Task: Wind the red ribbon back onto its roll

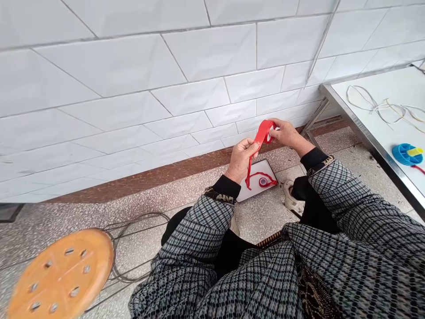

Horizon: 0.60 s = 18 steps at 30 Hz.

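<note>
My right hand [286, 132] grips a roll of red ribbon [264, 129], with its thumb in the roll's opening. A wide flat stretch of ribbon runs from the roll to my left hand [241, 158], whose fingers pinch it closed. Below the left hand, a narrow bunched red tail hangs down toward a white board [245, 193] on the floor. On that board lie a red strip [257, 173] and a small roll with a pale centre [263, 181]. Whether the hanging tail touches the board I cannot tell.
An orange round stool [63, 274] with a wire frame [133, 232] stands at the lower left. On the right is a metal-edged white table [361, 106] bearing white cords [381, 106] and a blue spool [402, 154] with a yellow part. A white tiled wall [206, 53] rises ahead.
</note>
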{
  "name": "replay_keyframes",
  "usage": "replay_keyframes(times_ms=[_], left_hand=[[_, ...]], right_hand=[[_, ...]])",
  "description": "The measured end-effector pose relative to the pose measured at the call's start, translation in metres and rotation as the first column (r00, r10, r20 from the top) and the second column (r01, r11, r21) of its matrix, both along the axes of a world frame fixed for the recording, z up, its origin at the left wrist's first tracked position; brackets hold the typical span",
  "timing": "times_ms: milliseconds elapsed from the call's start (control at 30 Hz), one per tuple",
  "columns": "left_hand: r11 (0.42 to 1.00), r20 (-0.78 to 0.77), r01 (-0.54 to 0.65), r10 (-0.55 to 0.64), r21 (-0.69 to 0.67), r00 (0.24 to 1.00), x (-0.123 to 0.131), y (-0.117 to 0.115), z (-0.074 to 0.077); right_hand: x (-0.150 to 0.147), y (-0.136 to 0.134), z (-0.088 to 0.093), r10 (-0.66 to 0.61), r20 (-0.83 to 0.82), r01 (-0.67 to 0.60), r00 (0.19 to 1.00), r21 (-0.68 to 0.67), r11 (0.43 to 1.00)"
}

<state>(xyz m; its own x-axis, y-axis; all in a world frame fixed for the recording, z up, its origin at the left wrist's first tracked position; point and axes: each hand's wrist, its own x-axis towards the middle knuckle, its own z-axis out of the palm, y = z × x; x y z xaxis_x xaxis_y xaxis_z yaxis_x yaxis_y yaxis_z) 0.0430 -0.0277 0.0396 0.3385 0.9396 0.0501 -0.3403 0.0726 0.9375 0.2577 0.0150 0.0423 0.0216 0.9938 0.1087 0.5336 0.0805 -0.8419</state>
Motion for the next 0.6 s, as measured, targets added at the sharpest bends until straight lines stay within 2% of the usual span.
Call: replay_keyframes(times_ms=[167, 333, 467, 600], left_hand=[[1.000, -0.035, -0.015, 0.014, -0.016, 0.999, 0.003, -0.001, -0.006], [1.000, -0.060, -0.029, 0.029, 0.007, 0.998, 0.001, 0.000, -0.007], [0.999, -0.105, -0.041, 0.043, 0.021, 0.994, 0.001, 0.000, -0.003], [0.999, -0.155, -0.031, 0.032, 0.011, 0.987, 0.002, -0.001, 0.000]], right_hand=[[-0.010, -0.004, 0.005, 0.019, -0.208, -0.031, 0.978, -0.054, 0.998], [-0.014, -0.011, 0.019, 0.005, -0.438, -0.101, 0.899, -0.196, 0.975], [-0.021, -0.017, 0.024, -0.048, -0.537, -0.152, 0.842, -0.322, 0.935], [-0.030, -0.022, 0.024, -0.094, -0.568, -0.152, 0.818, -0.370, 0.916]])
